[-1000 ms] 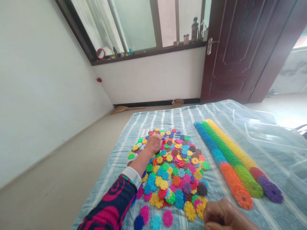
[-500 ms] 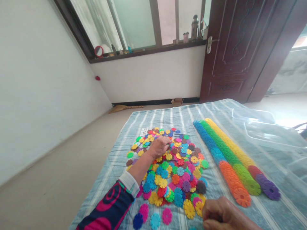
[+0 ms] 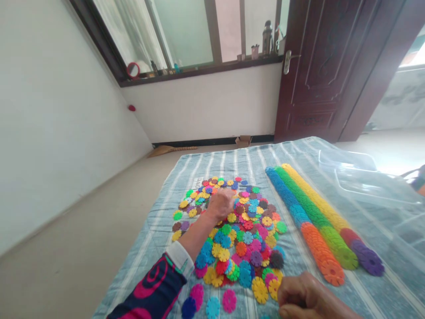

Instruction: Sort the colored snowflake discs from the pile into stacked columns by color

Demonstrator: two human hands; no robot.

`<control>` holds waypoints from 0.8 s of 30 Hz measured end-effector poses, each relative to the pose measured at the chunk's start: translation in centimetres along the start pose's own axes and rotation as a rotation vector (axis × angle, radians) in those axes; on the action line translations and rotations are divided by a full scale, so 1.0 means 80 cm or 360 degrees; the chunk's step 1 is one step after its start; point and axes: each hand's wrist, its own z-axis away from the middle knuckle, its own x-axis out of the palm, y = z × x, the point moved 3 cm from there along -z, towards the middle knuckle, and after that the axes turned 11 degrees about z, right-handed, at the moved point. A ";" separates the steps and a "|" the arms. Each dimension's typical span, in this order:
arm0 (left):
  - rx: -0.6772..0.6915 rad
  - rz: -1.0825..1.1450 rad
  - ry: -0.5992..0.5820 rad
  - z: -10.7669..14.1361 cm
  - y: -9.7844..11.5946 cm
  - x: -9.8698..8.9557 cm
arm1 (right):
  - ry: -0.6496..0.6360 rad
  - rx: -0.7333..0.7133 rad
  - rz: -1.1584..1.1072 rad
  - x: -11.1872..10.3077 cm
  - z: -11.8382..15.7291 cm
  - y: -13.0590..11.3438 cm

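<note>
Many flower-shaped plastic discs in mixed colours lie in a loose pile on a striped bedspread. My left hand is over the upper middle of the pile, its fingers curled down among the discs; what they pinch, if anything, is hidden. At the pile's lower right rests my right hand, its fingers curled in beside yellow discs; nothing can be made out inside it. To the right, overlapping discs lie in three long rows: a blue and orange row, a green row and a yellow, red and purple row.
Clear plastic containers sit on the bedspread at the right. A red-brown door and a window sill with small items are behind. A broom and a small cardboard box lie on the floor.
The whole view has shifted slightly, moving the scene a little to the left. My left hand has shifted slightly within the upper pile; my right hand looks much the same.
</note>
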 end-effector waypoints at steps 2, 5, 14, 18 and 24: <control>0.0121 0.0057 -0.0082 0.004 0.023 0.011 | 0.0005 0.0003 0.0005 -0.001 0.000 -0.001; 0.0323 0.0115 -0.0149 0.007 0.050 0.023 | -0.0004 -0.0026 0.0009 -0.001 0.000 -0.002; 0.0536 0.0039 -0.0106 0.047 0.062 0.030 | 0.0039 0.0017 0.0052 0.001 0.001 0.002; 0.0565 0.0056 -0.0094 0.067 0.056 0.032 | 0.0098 -0.0015 0.0078 0.001 0.001 0.001; 0.0452 0.0169 -0.0186 0.040 0.042 0.023 | 0.0108 -0.0109 -0.0035 0.003 0.002 0.004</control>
